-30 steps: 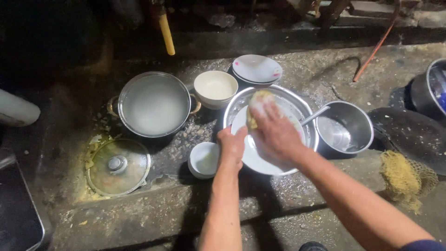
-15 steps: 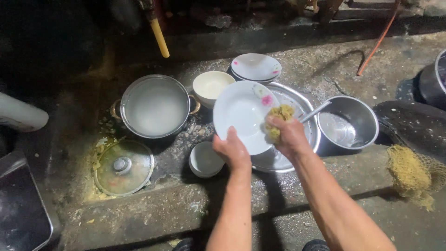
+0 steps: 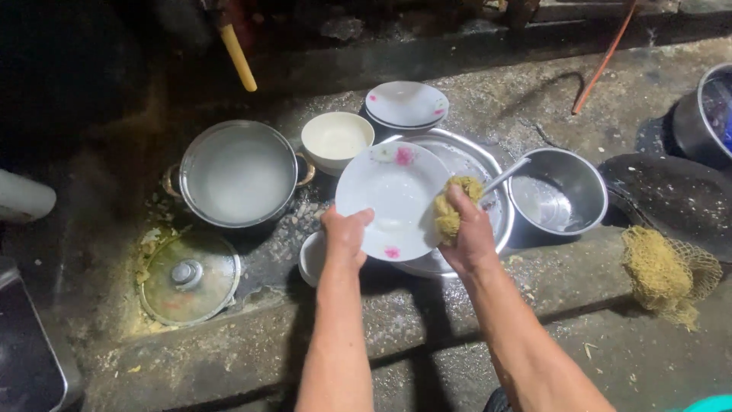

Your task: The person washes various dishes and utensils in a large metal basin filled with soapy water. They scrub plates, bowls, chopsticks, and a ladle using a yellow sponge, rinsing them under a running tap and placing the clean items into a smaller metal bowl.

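The white plate (image 3: pixel 393 200) with small pink flowers stood tilted on its edge above the wide steel basin (image 3: pixel 488 169), its face turned toward the camera. A second before, it had been lying flat inside that basin under the hands; then it was lifted upright, so the scrubbing had passed from the flat dish to the raised face and rim.

The left hand (image 3: pixel 345 236) was closed on the plate's lower left rim, thumb on the front and the other fingers behind, a firm grip that carried the plate. The right hand (image 3: pixel 467 233) was clamped around a yellow scouring pad (image 3: pixel 451 204) and pressed it against the right edge of the plate.

Just to the left of the plate, half hidden under the left wrist, was a small white bowl (image 3: pixel 310 258). Behind the plate stood a cream bowl (image 3: pixel 336 140) and a stack of flowered plates (image 3: pixel 406 104). To the right of the plate sat a steel bowl (image 3: pixel 560 191) holding water, with a spoon handle (image 3: pixel 507 174) leaning toward the basin. Further left of the plate were a steel pot (image 3: pixel 238 172) and its glass lid (image 3: pixel 188 276) on the wet concrete floor (image 3: pixel 427 320). Well to the right of the plate lay a yellow net scrubber (image 3: pixel 663 275).
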